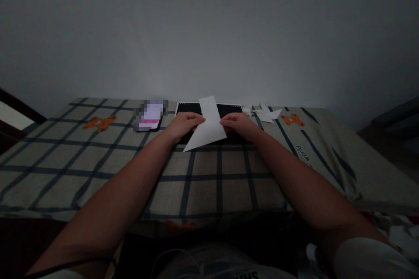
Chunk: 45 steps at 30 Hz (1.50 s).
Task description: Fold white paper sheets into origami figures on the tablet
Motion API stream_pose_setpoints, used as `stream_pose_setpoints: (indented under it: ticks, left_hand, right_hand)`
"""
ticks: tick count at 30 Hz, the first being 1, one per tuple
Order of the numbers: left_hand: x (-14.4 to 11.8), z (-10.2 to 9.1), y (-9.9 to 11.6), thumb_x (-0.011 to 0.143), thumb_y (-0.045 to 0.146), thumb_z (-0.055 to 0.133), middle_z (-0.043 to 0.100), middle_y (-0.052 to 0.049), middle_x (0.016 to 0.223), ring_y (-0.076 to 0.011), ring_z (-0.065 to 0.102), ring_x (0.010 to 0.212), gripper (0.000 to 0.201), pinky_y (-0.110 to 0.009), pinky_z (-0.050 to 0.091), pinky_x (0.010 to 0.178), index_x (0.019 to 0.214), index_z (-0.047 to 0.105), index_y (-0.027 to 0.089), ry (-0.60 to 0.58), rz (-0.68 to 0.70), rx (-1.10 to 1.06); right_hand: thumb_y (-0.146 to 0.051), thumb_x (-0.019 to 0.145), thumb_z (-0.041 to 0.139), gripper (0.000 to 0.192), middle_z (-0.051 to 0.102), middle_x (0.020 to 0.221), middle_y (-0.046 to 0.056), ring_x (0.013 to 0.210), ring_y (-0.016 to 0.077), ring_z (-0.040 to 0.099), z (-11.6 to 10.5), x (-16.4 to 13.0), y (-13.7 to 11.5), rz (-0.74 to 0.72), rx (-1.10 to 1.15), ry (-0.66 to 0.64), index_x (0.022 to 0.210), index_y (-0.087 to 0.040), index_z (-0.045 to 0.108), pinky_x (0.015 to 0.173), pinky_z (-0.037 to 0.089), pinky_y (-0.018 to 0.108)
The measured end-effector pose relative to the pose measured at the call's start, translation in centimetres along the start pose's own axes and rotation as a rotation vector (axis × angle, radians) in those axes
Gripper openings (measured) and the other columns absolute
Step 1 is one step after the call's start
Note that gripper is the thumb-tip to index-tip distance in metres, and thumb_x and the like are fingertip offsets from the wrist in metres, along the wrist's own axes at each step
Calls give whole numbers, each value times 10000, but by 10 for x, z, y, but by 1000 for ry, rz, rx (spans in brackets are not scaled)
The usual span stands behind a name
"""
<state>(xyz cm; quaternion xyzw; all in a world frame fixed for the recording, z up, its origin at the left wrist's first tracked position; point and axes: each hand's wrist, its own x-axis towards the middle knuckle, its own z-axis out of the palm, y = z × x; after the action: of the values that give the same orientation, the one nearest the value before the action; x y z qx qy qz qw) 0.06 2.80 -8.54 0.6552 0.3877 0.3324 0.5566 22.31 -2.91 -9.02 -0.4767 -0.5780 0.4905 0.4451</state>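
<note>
A white sheet of folded paper (211, 124) is stretched between my two hands, narrow at the top and flaring out to a pointed corner at the lower left. My left hand (187, 123) pinches its left edge between thumb and fingers. On the opposite edge, my right hand (240, 124) has a similar pinch. Beneath the paper and hands lies a flat black board with a white rim (191, 107), partly covered by them. Just right of the board rest several folded white paper pieces (266, 114).
A phone (149, 115) with a lit screen lies left of the board, partly pixelated. Everything sits on a checked tablecloth (209, 185) with bear prints. A plain wall (209, 35) rises behind the table. A dark wooden frame (15, 103) stands at the far left.
</note>
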Motion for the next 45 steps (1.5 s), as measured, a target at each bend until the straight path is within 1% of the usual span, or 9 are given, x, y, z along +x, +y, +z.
stream_pose_setpoints:
  ticks: [3,6,10,15,22,28,35,39,45]
  left_hand:
    - [-1,-1,1,657,379,706,644,-36,697,-106,521,566,285,-236,389,533,809,693,139,2,-2,23]
    - [-3,0,3,641,374,719,645,-32,684,-111,522,564,282,-239,389,534,803,699,144,19,-12,74]
    - [-3,3,3,636,367,722,652,-32,696,-110,521,568,276,-235,387,531,805,705,151,30,-11,108]
    - [-3,4,2,684,417,678,660,-46,717,-113,525,573,322,-239,393,531,867,703,153,-9,1,90]
    - [-9,7,11,645,402,716,672,-47,739,-126,548,624,325,-248,411,577,844,699,146,62,25,178]
    - [-10,9,14,640,372,721,658,-38,703,-116,524,598,285,-249,399,579,800,700,137,56,29,231]
    - [-7,6,10,618,381,736,656,-36,700,-116,521,597,286,-239,380,547,773,695,144,42,37,223]
    - [-7,6,8,615,380,741,657,-28,697,-107,520,593,280,-236,385,565,761,697,145,11,62,237]
    - [-7,8,5,658,440,701,678,-48,758,-128,556,638,347,-248,411,588,849,704,150,28,34,181]
  right_hand:
    - [-286,707,672,151,645,678,14,598,107,582,1,0,-1,22,27,-9,775,-152,652,612,492,269]
    - [-307,727,655,180,651,708,14,620,109,596,2,0,-3,-14,47,-11,818,-152,651,625,495,267]
    - [-306,729,651,182,644,697,9,611,107,587,2,1,-3,-57,-21,7,831,-154,647,611,488,259]
    - [-290,736,637,147,631,670,8,598,106,574,3,-1,-6,-56,-64,15,802,-158,635,609,488,262]
    - [-321,718,659,198,640,689,16,597,111,592,6,-1,-6,-51,-40,32,817,-151,633,611,500,271]
    - [-323,705,672,189,627,640,5,570,107,579,4,0,-4,-62,-108,47,780,-155,625,582,485,260]
    - [-338,726,650,191,628,674,9,606,115,586,4,0,-4,-76,-45,20,796,-162,625,620,498,281]
    - [-337,722,657,195,628,667,9,613,116,583,3,0,-6,-88,-53,55,805,-163,626,633,493,284]
    - [-310,721,662,168,622,637,2,591,107,573,3,-1,-7,-80,-29,71,784,-159,623,617,485,271]
